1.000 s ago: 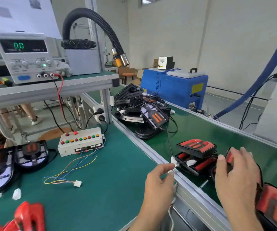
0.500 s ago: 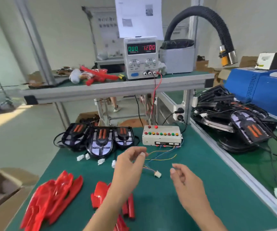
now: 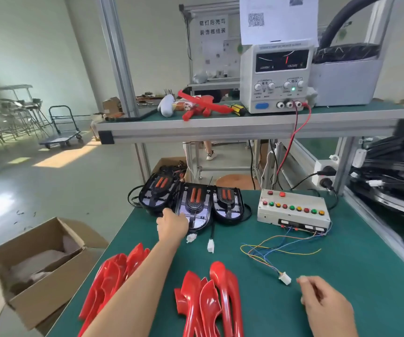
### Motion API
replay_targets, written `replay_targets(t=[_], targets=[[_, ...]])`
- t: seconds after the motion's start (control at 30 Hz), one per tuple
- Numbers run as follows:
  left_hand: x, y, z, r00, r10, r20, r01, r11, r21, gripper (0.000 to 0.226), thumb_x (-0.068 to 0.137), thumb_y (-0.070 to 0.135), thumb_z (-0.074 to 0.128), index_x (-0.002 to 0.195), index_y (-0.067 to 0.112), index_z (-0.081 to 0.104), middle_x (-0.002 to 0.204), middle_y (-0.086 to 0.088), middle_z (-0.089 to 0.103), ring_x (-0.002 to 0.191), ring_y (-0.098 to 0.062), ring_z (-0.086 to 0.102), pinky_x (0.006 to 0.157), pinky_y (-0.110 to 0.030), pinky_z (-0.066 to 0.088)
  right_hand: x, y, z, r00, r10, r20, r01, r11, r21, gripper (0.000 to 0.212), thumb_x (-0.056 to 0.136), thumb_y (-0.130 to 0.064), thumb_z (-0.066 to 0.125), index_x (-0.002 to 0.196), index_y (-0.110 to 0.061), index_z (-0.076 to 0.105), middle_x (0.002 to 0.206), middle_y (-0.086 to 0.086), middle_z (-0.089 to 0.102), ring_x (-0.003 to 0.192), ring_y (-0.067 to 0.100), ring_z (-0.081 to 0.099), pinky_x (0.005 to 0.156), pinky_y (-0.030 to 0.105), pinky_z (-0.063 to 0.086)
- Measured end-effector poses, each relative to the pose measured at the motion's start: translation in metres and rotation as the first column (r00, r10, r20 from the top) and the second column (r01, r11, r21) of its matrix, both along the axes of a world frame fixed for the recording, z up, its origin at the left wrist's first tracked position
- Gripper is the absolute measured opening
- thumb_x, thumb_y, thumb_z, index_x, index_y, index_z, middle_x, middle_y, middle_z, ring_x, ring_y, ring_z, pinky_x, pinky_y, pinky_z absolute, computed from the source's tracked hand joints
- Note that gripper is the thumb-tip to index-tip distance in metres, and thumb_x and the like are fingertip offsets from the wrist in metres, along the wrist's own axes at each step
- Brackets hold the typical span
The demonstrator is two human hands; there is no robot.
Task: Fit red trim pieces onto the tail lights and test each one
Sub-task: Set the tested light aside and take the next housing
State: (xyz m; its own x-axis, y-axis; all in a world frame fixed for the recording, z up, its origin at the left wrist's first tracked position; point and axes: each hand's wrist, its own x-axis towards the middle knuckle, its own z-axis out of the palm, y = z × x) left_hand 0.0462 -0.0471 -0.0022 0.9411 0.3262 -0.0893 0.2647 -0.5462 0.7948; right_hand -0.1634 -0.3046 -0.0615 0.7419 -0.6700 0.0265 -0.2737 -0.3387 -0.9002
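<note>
Three black tail lights with orange strips sit in a row at the bench's far edge: left (image 3: 158,195), middle (image 3: 197,203), right (image 3: 227,203). My left hand (image 3: 173,224) is stretched forward, its fingers curled over the middle light's near-left edge. Two piles of red trim pieces lie close to me, one under my left forearm (image 3: 113,280) and one at centre (image 3: 210,300). My right hand (image 3: 325,305) hovers low at the right, loosely curled and holding nothing. It is just right of the white connector (image 3: 284,279) on the test box's coloured wires.
The button test box (image 3: 293,210) stands at the right of the lights, and two white plugs (image 3: 210,245) lie below them. A power supply (image 3: 277,76) and more red trim (image 3: 201,107) sit on the upper shelf. An open cardboard box (image 3: 38,263) is left of the bench, stacked black lights (image 3: 390,166) right.
My view swung from the conveyor on the right to the bench. My left hand reached forward onto the middle tail light. My right hand dropped back beside the white connector.
</note>
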Motion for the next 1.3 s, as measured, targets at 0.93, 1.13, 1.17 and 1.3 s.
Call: replay_targets(t=[0.93, 1.13, 1.17, 1.3], targets=[[-0.049, 0.010, 0.070, 0.689, -0.540, 0.483, 0.329, 0.827, 0.456, 0.010, 0.097, 0.007, 0.056, 0.096, 0.004, 0.066, 0.092, -0.009, 0.066, 0.091, -0.029, 0.058, 0.076, -0.032, 0.036, -0.005, -0.008, -0.002, 0.988, -0.026, 0.152, -0.001, 0.984, 0.179, 0.022, 0.094, -0.022, 0.070, 0.074, -0.030, 0.073, 0.064, -0.009, 0.069, 0.055, 0.009, 0.058, 0.069, 0.036, 0.046], [-0.096, -0.019, 0.083, 0.482, -0.754, 0.446, 0.446, 0.649, 0.617, 0.012, 0.099, 0.005, 0.056, 0.106, 0.000, 0.064, 0.099, -0.013, 0.063, 0.095, -0.034, 0.059, 0.084, -0.045, 0.047, -0.012, -0.021, 0.050, 0.890, 0.066, 0.452, -0.214, 0.934, 0.284, 0.030, 0.098, -0.044, 0.048, 0.118, -0.032, 0.067, 0.121, -0.007, 0.070, 0.103, 0.001, 0.069, 0.083, 0.028, 0.056], [-0.103, -0.024, 0.079, 0.449, -0.789, 0.418, 0.467, 0.607, 0.643, 0.015, 0.100, 0.008, 0.054, 0.111, 0.001, 0.063, 0.102, -0.012, 0.061, 0.097, -0.032, 0.059, 0.085, -0.045, 0.048, -0.013, -0.026, 0.063, 0.871, 0.104, 0.480, -0.284, 0.904, 0.319, 0.043, 0.093, -0.053, 0.045, 0.123, -0.031, 0.065, 0.124, -0.008, 0.069, 0.109, 0.006, 0.068, 0.086, 0.029, 0.056], [-0.121, -0.045, 0.064, 0.309, -0.913, 0.265, 0.500, 0.393, 0.771, 0.022, 0.105, 0.017, 0.047, 0.115, 0.004, 0.061, 0.105, -0.010, 0.058, 0.093, -0.033, 0.059, 0.079, -0.044, 0.048, -0.020, -0.050, 0.107, 0.820, 0.490, 0.297, -0.556, 0.805, 0.207, 0.064, 0.081, -0.074, 0.041, 0.128, -0.038, 0.063, 0.120, -0.012, 0.074, 0.109, 0.009, 0.070, 0.095, 0.040, 0.051]])
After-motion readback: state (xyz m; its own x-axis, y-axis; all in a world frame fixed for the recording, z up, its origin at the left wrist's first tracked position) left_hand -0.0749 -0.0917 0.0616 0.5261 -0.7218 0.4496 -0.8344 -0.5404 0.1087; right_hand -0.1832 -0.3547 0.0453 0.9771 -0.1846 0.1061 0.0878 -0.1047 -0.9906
